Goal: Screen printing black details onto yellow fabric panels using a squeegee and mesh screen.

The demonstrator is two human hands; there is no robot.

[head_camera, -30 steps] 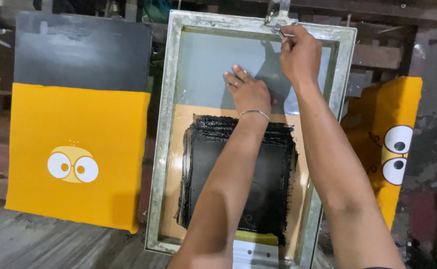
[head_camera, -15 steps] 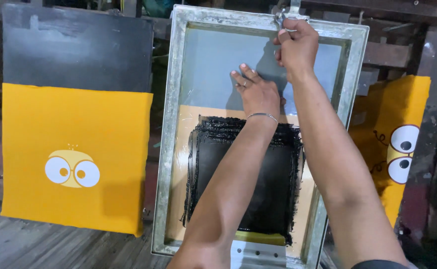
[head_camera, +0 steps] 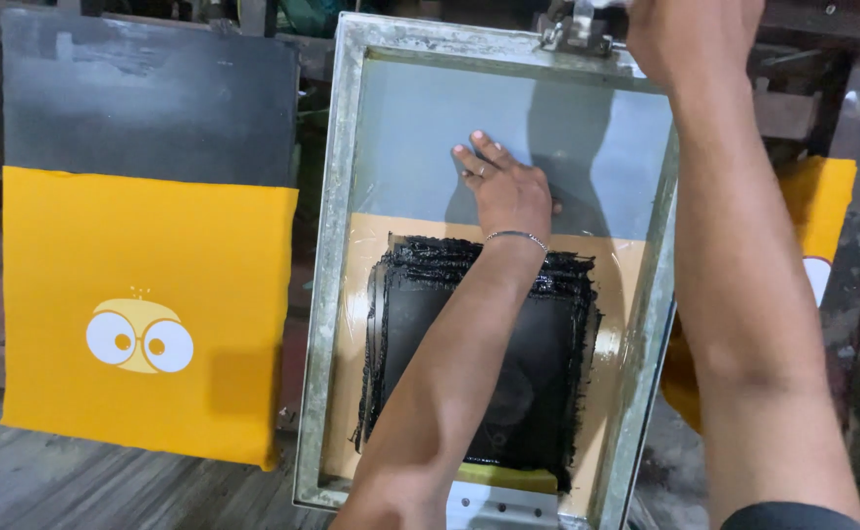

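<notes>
The left hand [head_camera: 506, 191] is lying spread flat on the grey mesh of the printing screen frame [head_camera: 337, 245], long axis running twelve to six. The right hand [head_camera: 690, 39], grip closed, is pinching the metal clamp [head_camera: 575, 31] at twelve o'clock.

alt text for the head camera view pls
A person's left hand presses flat on the grey mesh of a metal-framed printing screen smeared with black ink, while the right hand grasps its top edge. Yellow cloth lies alongside.
</notes>
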